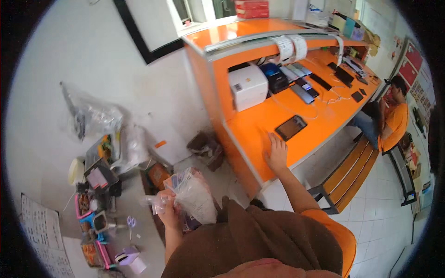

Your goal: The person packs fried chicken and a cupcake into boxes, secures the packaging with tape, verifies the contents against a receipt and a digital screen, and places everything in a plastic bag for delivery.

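Note:
My left hand [169, 212] grips the gathered top of a clear plastic bag [198, 198] with white contents. The bag lies sideways near my waist. Over the near part of an orange desk [243, 132] is my right hand [278, 154], palm down with fingers extended and holding nothing. A dark-screened handheld device [291, 127] lies just beyond its fingertips. Whether the palm touches the desktop is hard to tell.
A white box-shaped machine [248, 88] and several phones [302, 92] occupy the desk. A slatted bench [354, 173] stands right, with a seated person [396, 114]. Left, a side table [139, 208] carries scissors [131, 222] and small bins. A waste bin [207, 149] sits beside the desk.

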### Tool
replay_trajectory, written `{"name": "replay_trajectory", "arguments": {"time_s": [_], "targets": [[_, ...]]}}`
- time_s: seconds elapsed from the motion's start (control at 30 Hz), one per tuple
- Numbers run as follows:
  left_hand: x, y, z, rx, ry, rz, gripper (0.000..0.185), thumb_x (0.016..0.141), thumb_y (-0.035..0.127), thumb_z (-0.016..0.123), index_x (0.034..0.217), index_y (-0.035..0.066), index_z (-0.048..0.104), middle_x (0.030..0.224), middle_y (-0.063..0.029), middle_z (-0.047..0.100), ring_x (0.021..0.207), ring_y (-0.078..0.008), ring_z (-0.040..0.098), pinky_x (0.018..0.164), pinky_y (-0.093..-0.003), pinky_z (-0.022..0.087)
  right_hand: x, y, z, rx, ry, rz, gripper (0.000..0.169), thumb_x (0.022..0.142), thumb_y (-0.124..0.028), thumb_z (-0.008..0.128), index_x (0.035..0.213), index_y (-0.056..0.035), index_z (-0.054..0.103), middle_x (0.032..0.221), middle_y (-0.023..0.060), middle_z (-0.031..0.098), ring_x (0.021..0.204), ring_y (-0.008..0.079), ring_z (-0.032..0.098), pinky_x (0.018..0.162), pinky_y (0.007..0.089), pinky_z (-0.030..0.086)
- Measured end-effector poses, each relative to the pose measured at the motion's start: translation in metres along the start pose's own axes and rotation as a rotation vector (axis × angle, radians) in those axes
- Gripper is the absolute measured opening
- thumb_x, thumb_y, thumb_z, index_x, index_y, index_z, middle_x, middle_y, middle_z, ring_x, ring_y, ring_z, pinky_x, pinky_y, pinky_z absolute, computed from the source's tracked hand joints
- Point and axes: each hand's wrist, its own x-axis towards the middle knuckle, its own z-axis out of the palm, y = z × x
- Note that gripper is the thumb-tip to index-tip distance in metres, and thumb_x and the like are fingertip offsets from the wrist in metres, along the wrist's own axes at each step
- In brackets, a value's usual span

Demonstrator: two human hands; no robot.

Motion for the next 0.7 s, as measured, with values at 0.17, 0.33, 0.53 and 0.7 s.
{"name": "replay_trajectory", "arguments": {"time_s": [0.17, 0.33, 0.53, 0.7], "targets": [[0.043, -0.044, 0.138, -0.143, 0.010, -0.064, 0.007, 0.083, 0.012, 0.058, 0.084, 0.008, 0.053, 0.076, 0.0028, 0.051, 0.053, -0.0020, 0.038, 0.044, -0.0151, 0.028, 0.050, 0.105, 0.000, -0.152, -0.044, 0.075, 0.096, 0.058, -0.027, 0.079, 0.137, -0.0146, 0.027, 0.142, 0.0167, 0.020, 0.122, 0.0375, 0.029, 0.097, 0.0548, 0.024], [0.058, -0.094, 0.220, 0.007, -0.059, -0.148, 0.005, 0.083, 0.008, 0.057, 0.086, 0.006, 0.054, 0.080, -0.0001, 0.054, 0.057, -0.0053, 0.045, 0.047, -0.0190, 0.033, 0.064, 0.155, -0.026, 0.047, -0.219, 0.243, 0.107, 0.054, -0.031, 0.083, 0.139, -0.0136, 0.021, 0.140, 0.0202, 0.019, 0.123, 0.0414, 0.027, 0.098, 0.0557, 0.024], [0.075, -0.115, 0.273, 0.246, -0.358, -0.286, 0.012, 0.087, 0.011, 0.055, 0.096, 0.003, 0.054, 0.081, -0.0037, 0.059, 0.064, -0.0089, 0.053, 0.050, -0.0236, 0.041, 0.183, 0.204, -0.063, 0.592, 0.209, 0.049, 0.092, 0.066, -0.015, 0.077, 0.135, 0.0011, 0.019, 0.133, 0.0238, 0.025, 0.121, 0.0369, 0.033, 0.099, 0.0395, 0.034], [0.084, -0.081, 0.282, 0.684, -0.423, 0.109, 0.021, 0.080, 0.004, 0.059, 0.100, 0.001, 0.052, 0.082, -0.0051, 0.056, 0.068, -0.0101, 0.053, 0.055, -0.0240, 0.042, 0.312, 0.225, -0.083, 0.959, 0.517, 0.083, 0.090, 0.071, -0.003, 0.072, 0.138, -0.0065, 0.012, 0.130, 0.0177, 0.028, 0.106, 0.0254, 0.051, 0.089, 0.0359, 0.043]]}}
